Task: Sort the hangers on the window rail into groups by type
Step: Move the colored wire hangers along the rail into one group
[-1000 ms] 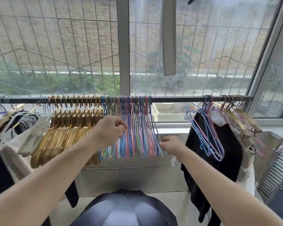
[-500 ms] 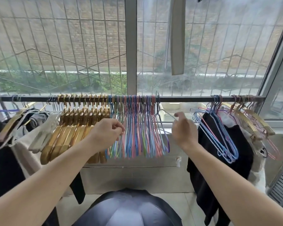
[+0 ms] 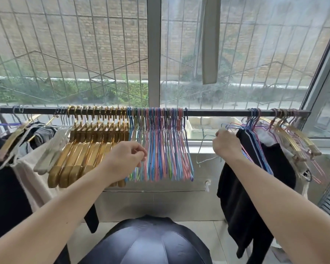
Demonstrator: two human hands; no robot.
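While gold hangers (image 3: 88, 147) bunch beside pastel wire hangers (image 3: 160, 147) | left hand (image 3: 125, 156) fingers curled, seemingly pinching one | right hand (image 3: 225, 143) gripping thin hanger (image 3: 204, 147)

Gold wooden hangers (image 3: 88, 149) hang left of the left hand (image 3: 125, 156); pink, blue and green wire hangers (image 3: 164, 149) between the hands.

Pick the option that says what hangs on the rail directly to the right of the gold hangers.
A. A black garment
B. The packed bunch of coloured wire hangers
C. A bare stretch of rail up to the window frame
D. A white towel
B: the gold hangers sit tight against the coloured wire hangers on the rail, and the left hand is at the seam between the two groups.
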